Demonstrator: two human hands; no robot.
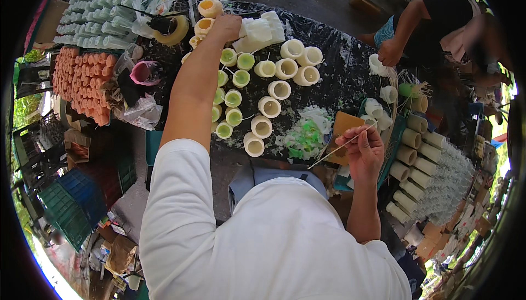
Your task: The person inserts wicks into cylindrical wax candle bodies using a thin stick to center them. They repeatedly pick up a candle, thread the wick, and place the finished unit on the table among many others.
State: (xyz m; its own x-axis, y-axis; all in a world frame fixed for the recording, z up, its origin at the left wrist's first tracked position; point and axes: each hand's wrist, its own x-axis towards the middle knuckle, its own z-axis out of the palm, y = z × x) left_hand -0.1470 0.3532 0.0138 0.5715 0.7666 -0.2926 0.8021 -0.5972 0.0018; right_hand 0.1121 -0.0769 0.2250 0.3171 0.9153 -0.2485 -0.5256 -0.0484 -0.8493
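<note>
My left arm stretches across the black table, with my left hand (227,27) at its far side, between yellow-orange wax cups (210,8) and white wax blocks (261,32). Its fingers are mostly hidden, so what they touch does not show. Near the table's front edge my right hand (364,151) pinches a thin pale stick (339,148) that slants down to the left. Several round wax cups with green centres (233,98) stand beside my left forearm, some with white wicks sticking out. To their right are hollow cream wax cups (269,106).
Green and white wax scraps (308,133) lie by a brown board (345,130). Rows of clear cups (104,18) and orange pieces (85,83) fill the left. Cream cylinders (411,176) stack at right. A co-worker's hand (390,52) touches a white wax cup at the far right.
</note>
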